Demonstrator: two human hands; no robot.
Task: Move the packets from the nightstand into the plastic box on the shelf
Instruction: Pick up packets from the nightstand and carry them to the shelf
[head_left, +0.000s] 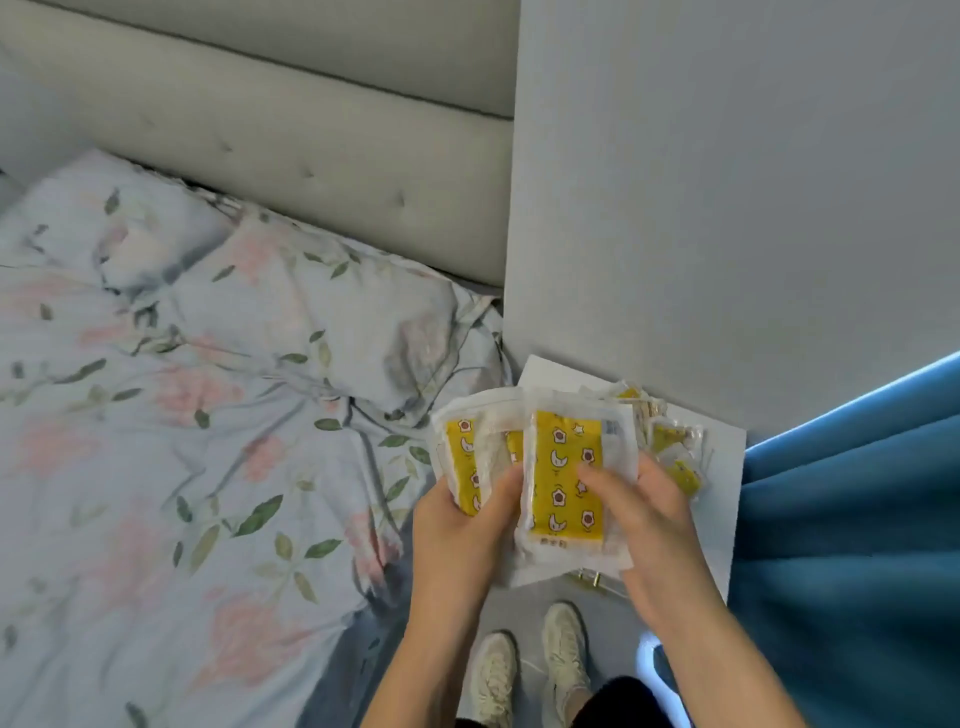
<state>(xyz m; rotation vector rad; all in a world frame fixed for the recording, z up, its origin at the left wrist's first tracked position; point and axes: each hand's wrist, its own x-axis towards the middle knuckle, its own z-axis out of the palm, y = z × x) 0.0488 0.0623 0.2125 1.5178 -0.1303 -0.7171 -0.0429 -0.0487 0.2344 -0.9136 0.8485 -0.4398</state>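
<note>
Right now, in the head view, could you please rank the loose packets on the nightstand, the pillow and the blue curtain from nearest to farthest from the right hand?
From the right hand:
1. Loose packets, just beyond it on the nightstand.
2. Blue curtain, to its right.
3. Pillow, up and left on the bed.

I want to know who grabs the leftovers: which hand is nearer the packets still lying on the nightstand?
Right. The right hand is just beside the loose packets on the nightstand; the left hand is farther off, toward the bed.

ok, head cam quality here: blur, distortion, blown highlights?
Head view: right hand motion-smeared, left hand sharper; packets show readable print; headboard lines bow from wide-angle distortion; bright strip along the curtain edge is clipped.
</note>
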